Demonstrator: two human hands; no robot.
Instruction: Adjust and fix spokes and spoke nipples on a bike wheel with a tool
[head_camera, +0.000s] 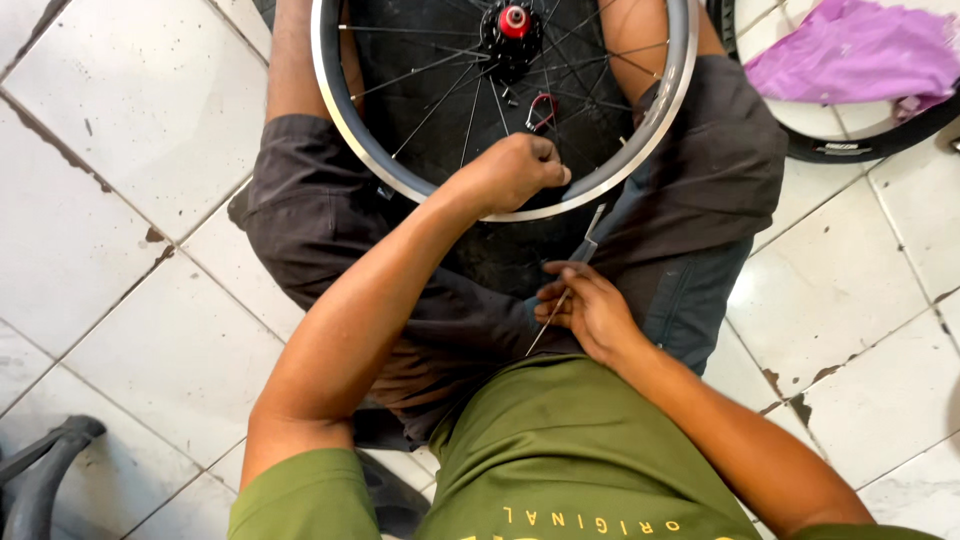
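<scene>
A bicycle wheel with a silver rim, thin spokes and a black hub with a red cap rests between my knees, over my dark shorts. My left hand is closed on the near edge of the rim, fingers curled inside among the spokes. My right hand sits just below the rim, on my thigh, and pinches a thin metal spoke that runs slanted up toward the rim. A small red-and-silver tool hangs among the spokes near the hub.
White floor tiles with chipped dark joints surround me. A black tyre lies at the upper right with a purple cloth on it. A dark curved object sits at the lower left corner.
</scene>
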